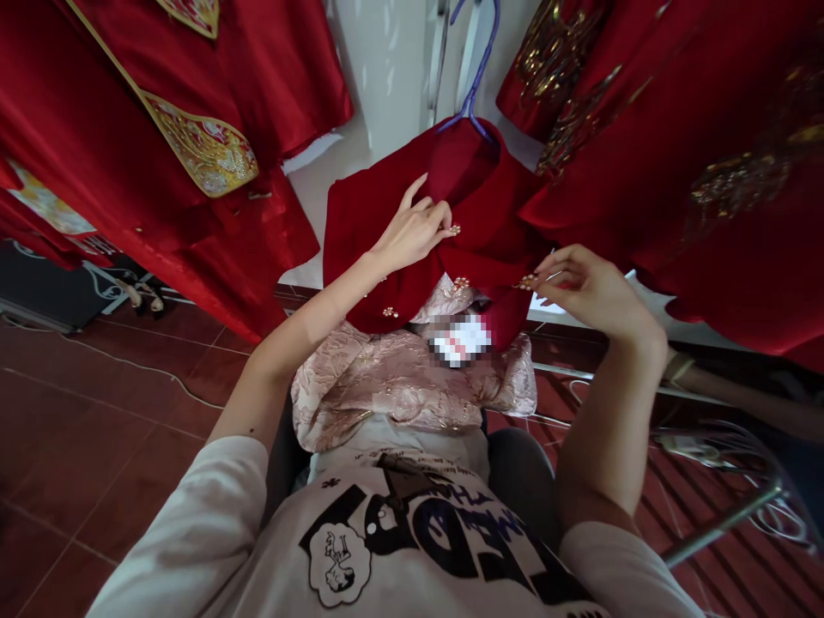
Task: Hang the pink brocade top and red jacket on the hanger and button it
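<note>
A dark red velvet garment (366, 215) hangs in front of me on a purple hanger (477, 81), its lower part over my lap. My left hand (415, 230) lies on its front, thumb and fingers pinched at a small gold-and-pearl beaded ornament (456, 230), one finger stretched up. Off to the right, my right hand (583, 287) is closed, its fingertips at another beaded ornament (524, 281) on a drawn-out part of the red cloth. More beaded ornaments (390, 312) dot the lower edge. Any thread or needle is too small to make out.
Pink brocade cloth (386, 378) covers my lap, with a blurred-out phone-like object (460, 340) on it. Red embroidered garments (212, 154) hang left and right (740, 189). Cables (734, 451) and a metal bar (721, 525) are at right. Another person's arm (721, 390) shows there.
</note>
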### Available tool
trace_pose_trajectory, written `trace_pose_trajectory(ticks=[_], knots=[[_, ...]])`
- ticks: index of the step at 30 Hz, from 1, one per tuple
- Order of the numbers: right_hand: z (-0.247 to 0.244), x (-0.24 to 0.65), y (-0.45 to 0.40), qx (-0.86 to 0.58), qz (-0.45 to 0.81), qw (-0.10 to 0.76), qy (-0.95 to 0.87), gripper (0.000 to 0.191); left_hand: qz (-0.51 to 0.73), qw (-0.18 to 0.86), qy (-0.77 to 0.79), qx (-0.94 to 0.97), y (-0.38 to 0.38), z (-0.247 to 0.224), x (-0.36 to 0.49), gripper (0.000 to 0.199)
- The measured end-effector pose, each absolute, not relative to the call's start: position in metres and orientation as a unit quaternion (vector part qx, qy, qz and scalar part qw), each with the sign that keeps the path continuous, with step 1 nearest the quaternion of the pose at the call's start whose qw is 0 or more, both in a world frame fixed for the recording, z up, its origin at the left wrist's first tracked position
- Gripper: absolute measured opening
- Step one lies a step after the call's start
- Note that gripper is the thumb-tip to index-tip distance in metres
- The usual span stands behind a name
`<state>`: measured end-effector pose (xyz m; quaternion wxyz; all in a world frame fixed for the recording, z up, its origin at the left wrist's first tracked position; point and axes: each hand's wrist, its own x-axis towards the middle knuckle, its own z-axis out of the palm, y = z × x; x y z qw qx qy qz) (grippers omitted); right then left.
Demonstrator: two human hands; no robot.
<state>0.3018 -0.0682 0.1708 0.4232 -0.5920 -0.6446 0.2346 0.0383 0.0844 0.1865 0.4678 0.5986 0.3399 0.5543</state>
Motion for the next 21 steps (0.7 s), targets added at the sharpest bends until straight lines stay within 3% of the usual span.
trace_pose_trajectory(ticks=[7,10,14,21], knots=[[0.169,0.257,-0.056,-0.519,0.311,0.475,-0.639,0.036,0.539,0.418,0.324,0.655,0.084,0.184,0.033,0.015],[0.177,0.223,-0.045,-0.477,0.341,0.471,-0.659,0.054,0.503,0.318,0.322,0.736,0.075,0.186,0.033,0.012],[0.183,0.188,-0.001,-0.494,0.282,0.448,-0.69,0.081,0.494,0.172,0.359,0.773,0.06,0.189,0.035,0.029],[0.159,0.182,0.059,-0.58,0.134,0.432,-0.677,0.103,0.517,0.041,0.462,0.719,0.06,0.192,0.012,0.053]])
